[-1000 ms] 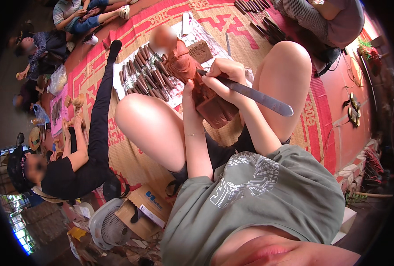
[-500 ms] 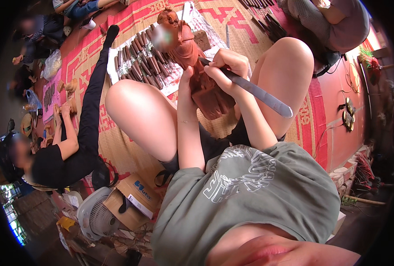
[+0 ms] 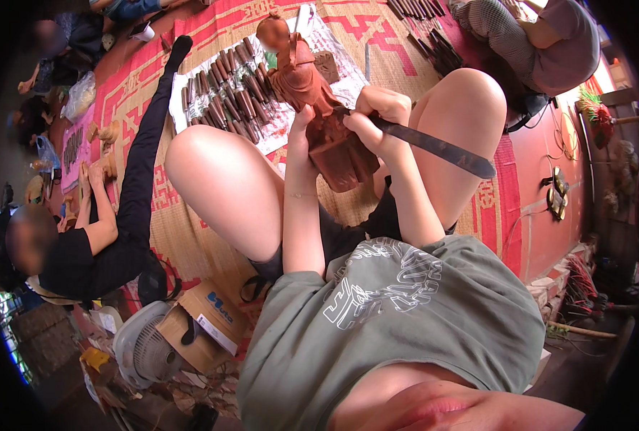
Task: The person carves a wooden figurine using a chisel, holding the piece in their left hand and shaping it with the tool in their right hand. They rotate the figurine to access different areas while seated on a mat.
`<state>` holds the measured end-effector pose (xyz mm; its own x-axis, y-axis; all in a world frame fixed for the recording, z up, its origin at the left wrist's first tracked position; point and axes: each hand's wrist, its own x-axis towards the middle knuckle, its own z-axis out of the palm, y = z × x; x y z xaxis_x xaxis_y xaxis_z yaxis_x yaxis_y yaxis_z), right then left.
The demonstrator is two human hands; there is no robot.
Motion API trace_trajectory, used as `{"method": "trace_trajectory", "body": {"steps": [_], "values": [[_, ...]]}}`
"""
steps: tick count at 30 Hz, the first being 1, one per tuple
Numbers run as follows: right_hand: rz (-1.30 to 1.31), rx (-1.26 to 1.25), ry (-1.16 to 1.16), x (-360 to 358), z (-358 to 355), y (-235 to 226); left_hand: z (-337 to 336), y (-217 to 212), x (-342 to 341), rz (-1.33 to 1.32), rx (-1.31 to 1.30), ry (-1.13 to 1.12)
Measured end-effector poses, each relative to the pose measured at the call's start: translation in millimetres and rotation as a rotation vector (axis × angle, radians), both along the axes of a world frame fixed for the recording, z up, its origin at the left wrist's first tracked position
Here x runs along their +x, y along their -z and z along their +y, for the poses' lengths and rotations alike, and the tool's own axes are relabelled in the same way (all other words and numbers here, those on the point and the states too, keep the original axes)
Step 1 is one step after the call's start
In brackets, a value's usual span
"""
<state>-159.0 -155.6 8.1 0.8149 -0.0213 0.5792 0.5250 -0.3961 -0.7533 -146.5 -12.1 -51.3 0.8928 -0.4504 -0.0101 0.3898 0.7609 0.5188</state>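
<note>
A reddish-brown carved wooden statue (image 3: 308, 86) stands tilted between my raised knees, its head away from me and its broad base nearest my lap. My left hand (image 3: 303, 136) is closed around its left side near the base; the thumb shows and the other fingers are hidden behind the wood. My right hand (image 3: 384, 113) grips a long, flat, dark metal tool (image 3: 441, 149), with the fingers curled over it. Its wide end sticks out to the right over my thigh. The other end meets the statue's right side, where my hand partly hides it.
Beyond my left knee, several wood-handled carving tools (image 3: 226, 90) lie on a white sheet (image 3: 280, 133) with a brown block (image 3: 326, 66). More tools (image 3: 438, 50) lie far right. A person in black (image 3: 82, 251) sits left, near a fan (image 3: 143, 345) and cardboard box (image 3: 201, 327).
The tool's outer end has swung right and slightly up, and its visible face now looks darker. My right hand has shifted slightly. My left hand stays on the statue.
</note>
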Motion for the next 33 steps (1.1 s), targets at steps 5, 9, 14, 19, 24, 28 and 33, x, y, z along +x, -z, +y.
{"method": "trace_trajectory", "body": {"steps": [5, 9, 14, 19, 24, 28, 33], "values": [[-0.085, 0.132, -0.02, 5, 13, -1, 1, -7, -2, 0.017, 0.01, -0.063], [-0.068, 0.058, -0.013, 7, 12, 1, 0, -4, -3, 0.031, 0.075, -0.082], [-0.028, 0.065, -0.035, 5, 3, 3, 2, -5, 1, 0.036, 0.024, -0.06], [-0.064, 0.108, -0.008, 10, 15, 1, 3, -5, -1, 0.063, 0.059, -0.068], [-0.004, 0.044, -0.066, 6, 2, 2, 5, -10, 1, 0.05, 0.077, -0.058], [-0.053, 0.105, -0.01, 12, 12, -5, 2, -12, -3, 0.057, 0.094, -0.083], [0.016, -0.004, -0.078, 4, 3, -3, 7, -9, 0, 0.051, 0.056, -0.041]]}}
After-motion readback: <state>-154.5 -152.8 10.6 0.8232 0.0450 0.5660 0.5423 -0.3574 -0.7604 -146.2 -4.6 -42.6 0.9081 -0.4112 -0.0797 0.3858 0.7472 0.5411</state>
